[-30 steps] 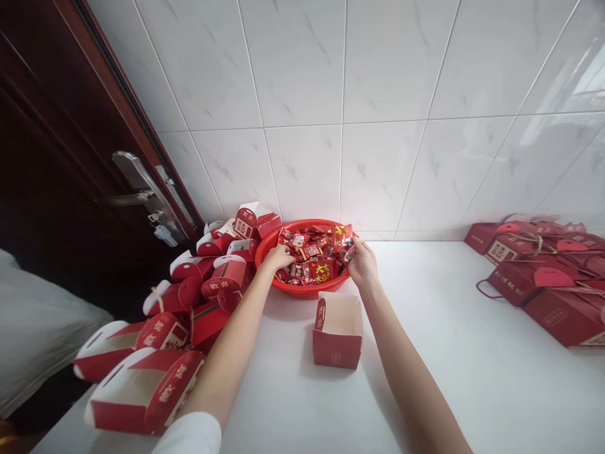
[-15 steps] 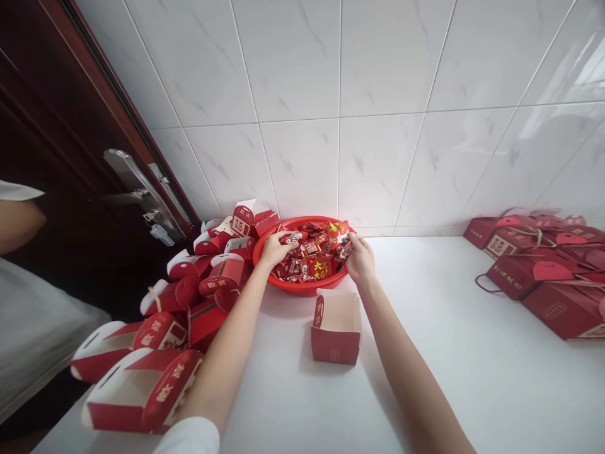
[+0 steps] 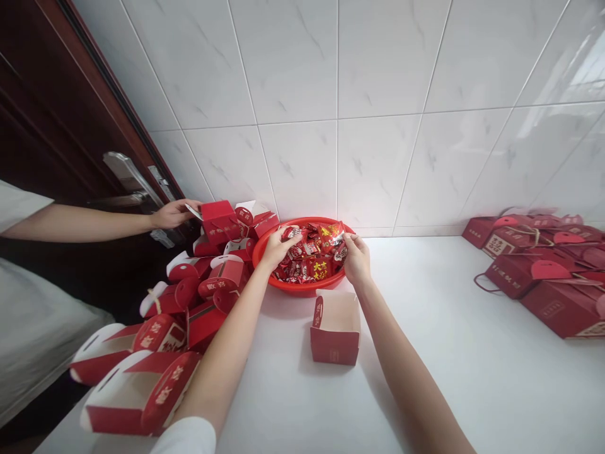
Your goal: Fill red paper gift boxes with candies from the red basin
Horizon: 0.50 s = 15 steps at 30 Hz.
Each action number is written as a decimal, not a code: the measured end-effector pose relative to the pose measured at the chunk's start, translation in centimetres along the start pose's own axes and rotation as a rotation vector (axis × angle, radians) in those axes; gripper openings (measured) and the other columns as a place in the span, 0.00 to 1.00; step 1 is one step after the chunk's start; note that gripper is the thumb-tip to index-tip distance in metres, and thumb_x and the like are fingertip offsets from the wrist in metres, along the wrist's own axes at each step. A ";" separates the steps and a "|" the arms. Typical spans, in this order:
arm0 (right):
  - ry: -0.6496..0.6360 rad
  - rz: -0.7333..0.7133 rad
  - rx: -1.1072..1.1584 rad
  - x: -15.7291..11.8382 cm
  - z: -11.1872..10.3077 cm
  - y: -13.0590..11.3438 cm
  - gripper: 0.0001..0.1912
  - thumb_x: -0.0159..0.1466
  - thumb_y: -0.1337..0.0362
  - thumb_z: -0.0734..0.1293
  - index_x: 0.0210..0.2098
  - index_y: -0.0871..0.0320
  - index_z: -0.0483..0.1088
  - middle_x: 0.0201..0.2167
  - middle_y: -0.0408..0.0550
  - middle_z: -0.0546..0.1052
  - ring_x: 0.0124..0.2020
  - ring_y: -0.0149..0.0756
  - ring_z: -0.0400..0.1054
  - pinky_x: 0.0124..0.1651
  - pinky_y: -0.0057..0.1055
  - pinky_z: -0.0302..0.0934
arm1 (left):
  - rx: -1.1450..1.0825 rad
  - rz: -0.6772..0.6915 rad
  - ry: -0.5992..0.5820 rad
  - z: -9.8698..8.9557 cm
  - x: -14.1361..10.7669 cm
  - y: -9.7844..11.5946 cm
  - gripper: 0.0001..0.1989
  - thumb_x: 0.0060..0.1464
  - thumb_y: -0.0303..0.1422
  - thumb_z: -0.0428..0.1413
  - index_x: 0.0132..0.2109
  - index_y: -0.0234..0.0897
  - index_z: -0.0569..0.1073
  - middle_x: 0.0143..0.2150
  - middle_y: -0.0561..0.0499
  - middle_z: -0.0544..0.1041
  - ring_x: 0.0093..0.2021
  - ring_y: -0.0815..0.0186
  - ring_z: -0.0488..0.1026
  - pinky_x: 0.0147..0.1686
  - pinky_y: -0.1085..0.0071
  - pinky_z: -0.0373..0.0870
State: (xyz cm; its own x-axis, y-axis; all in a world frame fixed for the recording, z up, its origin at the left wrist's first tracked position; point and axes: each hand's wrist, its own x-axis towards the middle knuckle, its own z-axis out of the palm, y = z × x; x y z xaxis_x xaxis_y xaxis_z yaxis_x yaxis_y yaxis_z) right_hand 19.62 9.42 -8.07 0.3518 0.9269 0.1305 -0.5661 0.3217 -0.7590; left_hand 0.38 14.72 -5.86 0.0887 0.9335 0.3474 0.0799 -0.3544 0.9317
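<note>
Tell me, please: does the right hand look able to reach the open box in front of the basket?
Probably yes: the open box stands near the right hand, and nothing visible blocks the way between them, though the hand seems to hold a small packet.

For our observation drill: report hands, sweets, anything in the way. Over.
Left hand, right hand pinching sweets. More sweets in basket. Nothing blocking; box nearby.

Both arms stretched forward, bare forearms angling inward — left arm [image 3: 227, 353] from lower left, right arm [image 3: 401, 353] from lower right. Left hand [image 3: 278, 249] in a loose pinch, thumb side inward; right hand [image 3: 358, 257] facing it, fingers curled in toward the thumb — fingertips small, exact grip hard to judge.
</note>
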 end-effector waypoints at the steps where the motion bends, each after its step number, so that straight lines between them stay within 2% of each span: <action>1: -0.001 -0.004 -0.009 0.0 0.0 0.0 0.17 0.52 0.50 0.76 0.28 0.54 0.70 0.19 0.39 0.74 0.20 0.34 0.67 0.24 0.31 0.63 | 0.023 0.011 -0.040 0.4 -0.1 0.3 0.24 0.40 0.42 0.68 0.45 0.36 0.79 0.46 0.46 0.82 0.49 0.54 0.77 0.52 0.60 0.71; 4: 0.001 -0.016 -0.029 -0.1 0.0 0.0 0.17 0.51 0.50 0.76 0.27 0.55 0.71 0.21 0.39 0.74 0.21 0.34 0.67 0.24 0.31 0.63 | 0.046 0.017 -0.161 1.7 -0.1 1.0 0.22 0.44 0.41 0.65 0.47 0.36 0.79 0.49 0.45 0.82 0.51 0.53 0.76 0.53 0.60 0.71; 6: 0.005 -0.023 -0.036 0.0 0.0 0.1 0.17 0.50 0.50 0.76 0.28 0.55 0.70 0.22 0.39 0.75 0.22 0.33 0.68 0.25 0.31 0.64 | 0.025 0.003 -0.195 2.2 0.0 1.2 0.23 0.45 0.39 0.63 0.49 0.36 0.79 0.48 0.46 0.82 0.52 0.53 0.76 0.53 0.60 0.71; 9: 0.009 -0.032 -0.048 0.1 0.0 0.1 0.18 0.50 0.49 0.76 0.28 0.54 0.70 0.23 0.39 0.76 0.23 0.33 0.68 0.26 0.30 0.65 | 0.024 -0.079 -0.167 2.3 0.3 0.8 0.24 0.48 0.36 0.58 0.53 0.36 0.78 0.44 0.47 0.83 0.50 0.55 0.78 0.53 0.61 0.72; 12: 0.004 -0.041 -0.066 0.1 -0.1 0.2 0.18 0.51 0.48 0.75 0.28 0.54 0.70 0.23 0.39 0.76 0.24 0.33 0.68 0.27 0.30 0.65 | 0.089 -0.147 -0.090 1.9 0.4 0.5 0.25 0.52 0.34 0.54 0.57 0.35 0.75 0.38 0.48 0.83 0.48 0.56 0.79 0.54 0.62 0.71; 15: -0.016 -0.055 -0.096 0.0 -0.1 0.0 0.18 0.52 0.48 0.75 0.28 0.54 0.70 0.24 0.39 0.75 0.24 0.32 0.68 0.27 0.29 0.65 | 0.127 -0.121 -0.031 1.6 0.2 1.0 0.21 0.56 0.39 0.53 0.53 0.35 0.77 0.41 0.46 0.83 0.48 0.57 0.78 0.54 0.63 0.71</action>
State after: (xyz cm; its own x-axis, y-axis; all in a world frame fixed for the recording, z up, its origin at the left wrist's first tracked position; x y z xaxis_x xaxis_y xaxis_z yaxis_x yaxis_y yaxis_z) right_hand 19.62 9.39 -8.15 0.3677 0.9117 0.1832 -0.4723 0.3528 -0.8078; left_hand 2.08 14.45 -5.08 0.1011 0.9684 0.2280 0.2169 -0.2451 0.9449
